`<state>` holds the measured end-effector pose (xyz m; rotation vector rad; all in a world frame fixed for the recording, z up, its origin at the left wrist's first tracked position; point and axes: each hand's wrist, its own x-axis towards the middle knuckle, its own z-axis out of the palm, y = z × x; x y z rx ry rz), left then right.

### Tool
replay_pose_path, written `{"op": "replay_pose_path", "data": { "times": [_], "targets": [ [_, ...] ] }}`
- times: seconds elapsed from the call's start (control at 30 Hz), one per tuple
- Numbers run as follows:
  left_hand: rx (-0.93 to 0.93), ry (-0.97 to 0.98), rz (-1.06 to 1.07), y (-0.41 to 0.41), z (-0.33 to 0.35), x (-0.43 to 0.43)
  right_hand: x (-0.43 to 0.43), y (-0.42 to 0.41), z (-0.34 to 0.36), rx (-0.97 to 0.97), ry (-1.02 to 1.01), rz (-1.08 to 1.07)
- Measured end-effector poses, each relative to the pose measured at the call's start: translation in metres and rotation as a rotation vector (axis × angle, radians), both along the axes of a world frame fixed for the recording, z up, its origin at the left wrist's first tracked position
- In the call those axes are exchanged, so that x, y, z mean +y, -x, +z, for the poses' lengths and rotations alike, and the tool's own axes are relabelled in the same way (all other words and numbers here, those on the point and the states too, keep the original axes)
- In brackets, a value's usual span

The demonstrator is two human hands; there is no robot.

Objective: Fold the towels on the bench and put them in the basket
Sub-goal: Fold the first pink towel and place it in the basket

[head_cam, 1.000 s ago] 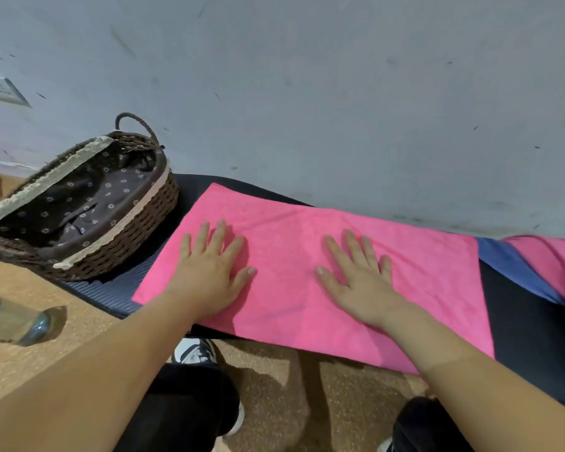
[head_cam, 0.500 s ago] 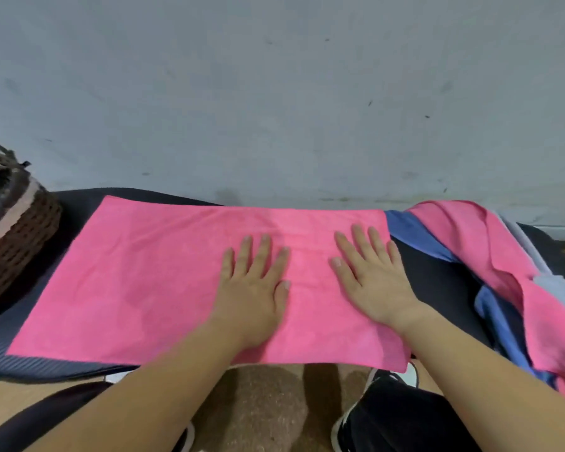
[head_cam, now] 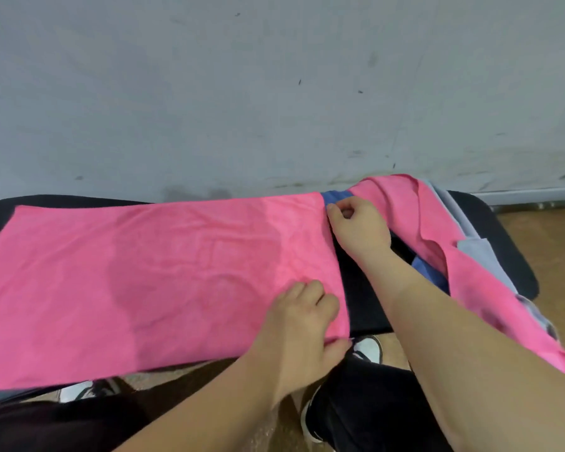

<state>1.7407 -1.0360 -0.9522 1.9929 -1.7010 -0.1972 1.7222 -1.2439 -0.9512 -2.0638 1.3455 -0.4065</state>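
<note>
1. The pink towel (head_cam: 150, 275) lies spread flat along the table (head_cam: 359, 308), stretching away to the left of both hands; it looks like one long strip and is not yet folded short.
2. The left hand (head_cam: 302, 324) is closed on the towel's near right corner, fingers curled over the top and thumb beneath the hem.
3. The right hand (head_cam: 359, 228) is closed on the far right corner, pinching the edge between thumb and fingertips.
4. My reading is that the person is about to bring this right end over toward the left, so the first towel is only partway done.
5. Just to the right of the right hand sits an unsorted heap: a second pink towel (head_cam: 490, 288) draped over a blue towel (head_cam: 429, 274) and a pale grey towel (head_cam: 478, 254). All of these are left to fold.
6. The basket is not in view, so how many towels it holds cannot be told; as far as can be seen, most of the job remains.
7. The table is dark and padded, pushed against a scuffed grey wall (head_cam: 274, 93).
8. Below the hands are dark trousers, a white shoe (head_cam: 367, 349) and a brown floor (head_cam: 542, 243).
</note>
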Motion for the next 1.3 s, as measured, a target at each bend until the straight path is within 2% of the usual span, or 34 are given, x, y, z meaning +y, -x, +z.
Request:
{"op": "replay_pose_path", "data": {
  "times": [0.17,0.27,0.37,0.43,0.53,0.57,0.6,0.73,0.9,0.97,1.07,1.3],
  "targets": [
    [-0.200,-0.226,0.230,0.030,0.003,-0.016,0.006,-0.016,-0.004,0.107,0.048,-0.014],
    [-0.152,-0.212,0.218,0.032,0.004,-0.011,0.001,-0.020,0.001,0.019,-0.044,-0.041],
    [0.094,-0.087,0.128,0.018,0.002,0.004,-0.002,-0.017,0.008,-0.106,-0.111,-0.052],
    [0.254,-0.084,0.118,0.011,0.009,0.013,0.000,-0.014,0.013,-0.212,-0.114,-0.040],
    [0.709,-0.132,0.233,0.005,0.023,0.018,0.001,-0.015,0.023,-0.325,-0.113,0.004],
    [0.814,-0.136,0.280,0.004,0.026,0.019,0.003,-0.015,0.027,-0.339,-0.108,0.023],
    [0.841,-0.120,0.319,0.004,0.029,0.020,0.003,-0.015,0.031,-0.353,-0.098,0.039],
    [0.779,-0.052,0.402,0.009,0.042,0.019,0.004,-0.006,0.043,-0.389,-0.042,0.041],
    [0.855,0.008,0.274,0.025,0.065,0.009,0.001,0.009,0.055,-0.420,0.030,0.014],
    [0.862,-0.024,0.232,0.024,0.073,0.011,0.000,0.010,0.058,-0.420,-0.005,-0.006],
    [0.765,-0.055,0.235,0.003,0.084,0.025,0.003,0.002,0.060,-0.427,-0.052,-0.050],
    [0.591,-0.131,0.422,-0.076,0.108,0.089,0.060,-0.061,0.077,-0.607,-0.187,-0.028]
  ]
}}
